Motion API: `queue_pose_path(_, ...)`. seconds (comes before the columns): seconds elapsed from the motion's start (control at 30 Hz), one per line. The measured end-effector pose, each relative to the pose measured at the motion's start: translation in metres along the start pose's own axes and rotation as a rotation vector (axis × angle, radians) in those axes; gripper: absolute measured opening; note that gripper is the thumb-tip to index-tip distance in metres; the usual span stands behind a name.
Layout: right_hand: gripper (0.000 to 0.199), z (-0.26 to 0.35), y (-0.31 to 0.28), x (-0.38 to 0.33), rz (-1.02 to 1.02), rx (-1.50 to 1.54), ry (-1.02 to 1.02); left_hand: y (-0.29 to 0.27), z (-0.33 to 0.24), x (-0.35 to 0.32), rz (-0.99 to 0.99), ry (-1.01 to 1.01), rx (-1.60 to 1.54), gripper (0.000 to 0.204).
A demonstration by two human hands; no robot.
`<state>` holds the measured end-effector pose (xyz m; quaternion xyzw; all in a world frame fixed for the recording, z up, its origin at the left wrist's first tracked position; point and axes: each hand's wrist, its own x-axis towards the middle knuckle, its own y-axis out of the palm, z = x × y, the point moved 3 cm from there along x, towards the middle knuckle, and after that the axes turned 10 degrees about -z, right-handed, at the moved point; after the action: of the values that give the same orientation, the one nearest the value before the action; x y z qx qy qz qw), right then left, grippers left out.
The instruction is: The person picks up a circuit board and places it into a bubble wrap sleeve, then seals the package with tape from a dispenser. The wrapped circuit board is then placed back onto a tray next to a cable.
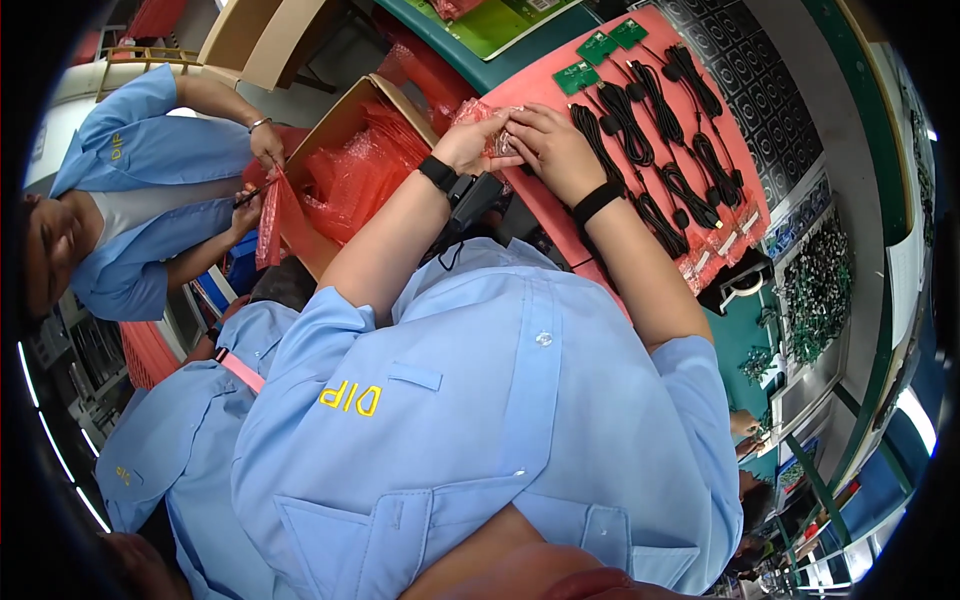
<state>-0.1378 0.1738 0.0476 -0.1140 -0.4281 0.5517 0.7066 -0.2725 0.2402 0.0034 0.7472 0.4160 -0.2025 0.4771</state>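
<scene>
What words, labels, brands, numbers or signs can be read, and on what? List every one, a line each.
I give places, not the wording itself.
Wearer's blue shirt: yellow capital letters, clear.
Upper-left co-worker's blue shirt: yellow capital letters, small.
Lower-left co-worker's blue shirt: yellow letters, too small to be sure.
Green sheet at the top: too small to read.
Bubble-wrap bag between left hand and right hand: none readable.

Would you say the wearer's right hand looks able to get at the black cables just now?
Probably yes: the right hand is beside the black cables, nothing visible between, though occupied with plastic wrap.
</scene>
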Motion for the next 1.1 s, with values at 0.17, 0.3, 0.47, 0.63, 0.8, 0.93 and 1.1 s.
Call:
queue_pose_path(0.17,0.021,0.004,-0.056,-0.016,-0.219,0.194,0.431,0.026,-0.002,0.003,-0.057,0.112,0.097,0.021)
queue_pose_path(0.3,0.02,0.01,-0.15,-0.074,-0.507,0.067,0.58,0.024,-0.017,0.013,-0.115,0.286,0.208,0.017)
queue_pose_path(0.47,0.025,-0.055,-0.245,-0.256,-1.444,0.037,1.009,0.014,-0.032,0.021,-0.193,0.351,0.329,0.022)
queue_pose_path(0.63,0.04,-0.139,-0.262,-0.408,-0.843,-0.206,1.688,0.019,-0.027,0.042,-0.168,0.345,0.37,0.024)
queue_pose_path(0.8,0.039,-0.161,-0.237,-0.414,-0.99,0.317,1.837,0.025,-0.023,0.043,-0.185,0.353,0.356,0.024)
queue_pose_path(0.93,0.032,-0.127,-0.214,-0.422,-1.377,0.541,1.575,0.023,-0.022,0.039,-0.225,0.356,0.347,0.021)
queue_pose_path(1.1,0.026,-0.136,-0.165,-0.45,-1.187,-0.163,1.255,0.029,-0.024,0.048,-0.205,0.269,0.336,0.017)
